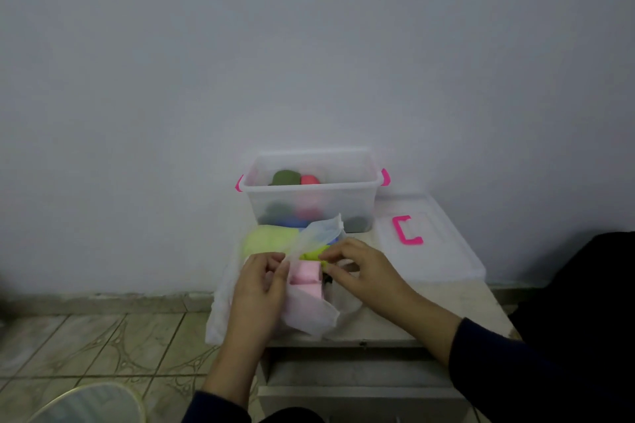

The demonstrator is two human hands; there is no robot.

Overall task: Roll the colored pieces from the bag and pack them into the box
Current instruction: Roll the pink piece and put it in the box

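Observation:
A thin white plastic bag lies on a small table in front of a clear plastic box with pink clips. Pink pieces show in the bag's mouth, with yellow-green and blue ones behind. My left hand pinches the bag's left edge. On the other side, my right hand pinches the right edge by the pink pieces. Inside the box sit a dark green roll, a red-pink roll and other dark shapes lower down.
The box's clear lid with a pink handle lies to the right on the table. A wall stands close behind. Tiled floor is to the left, a pale round object at bottom left, dark fabric at right.

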